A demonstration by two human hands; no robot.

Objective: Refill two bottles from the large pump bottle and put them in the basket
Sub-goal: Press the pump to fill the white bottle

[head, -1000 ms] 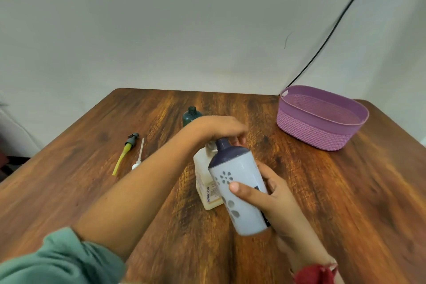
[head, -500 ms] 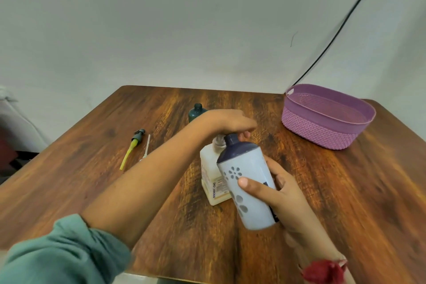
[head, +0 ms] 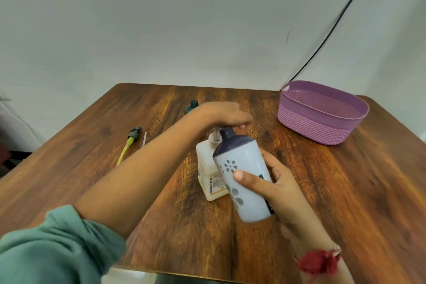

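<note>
The large cream pump bottle (head: 207, 168) stands mid-table. My left hand (head: 224, 114) lies flat over its pump head, fingers straight, pressing on it. My right hand (head: 274, 180) grips a white bottle with a dark purple top (head: 244, 168), tilted so its open neck sits right under the pump spout. A small dark green bottle (head: 191, 106) stands behind my left wrist, mostly hidden. The purple basket (head: 320, 127) sits at the table's far right with nothing visible inside.
A yellow-and-grey pump cap with its tube (head: 129, 143) and a thin white straw (head: 144, 139) lie on the wooden table (head: 368, 191) at the left. A black cable (head: 334, 27) runs down the wall behind the basket.
The view has shifted slightly. My left hand stays on the pump head with its fingers now stretched flatter. The white bottle stays tilted at the spout.
</note>
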